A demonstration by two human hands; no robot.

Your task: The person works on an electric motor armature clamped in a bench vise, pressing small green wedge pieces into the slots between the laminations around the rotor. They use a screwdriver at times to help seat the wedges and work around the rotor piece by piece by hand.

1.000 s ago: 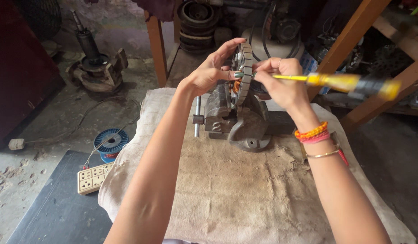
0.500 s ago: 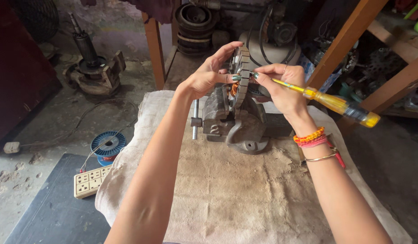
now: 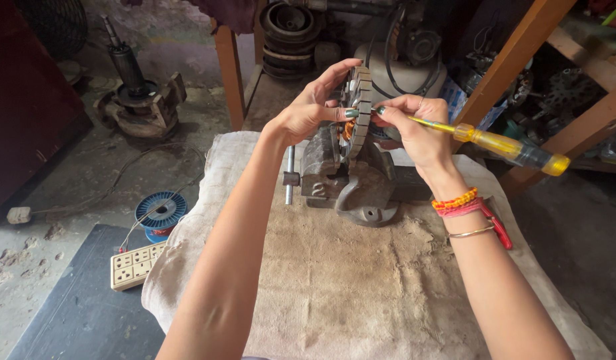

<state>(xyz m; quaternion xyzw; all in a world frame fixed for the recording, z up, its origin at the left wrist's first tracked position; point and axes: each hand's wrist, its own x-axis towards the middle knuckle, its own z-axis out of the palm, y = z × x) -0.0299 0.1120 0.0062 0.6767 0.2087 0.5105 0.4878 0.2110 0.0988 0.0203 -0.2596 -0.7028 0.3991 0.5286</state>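
At the upper centre of the frame, the left hand (image 3: 307,113) grips a ring-shaped motor stator (image 3: 359,110) with fingers curled over its top edge, the stator standing upright in a grey bench vise (image 3: 348,180). The right hand (image 3: 418,130), wrist bent back, pinches a yellow-handled screwdriver (image 3: 501,143) against the stator's rim, above a cloth-covered table (image 3: 361,293)
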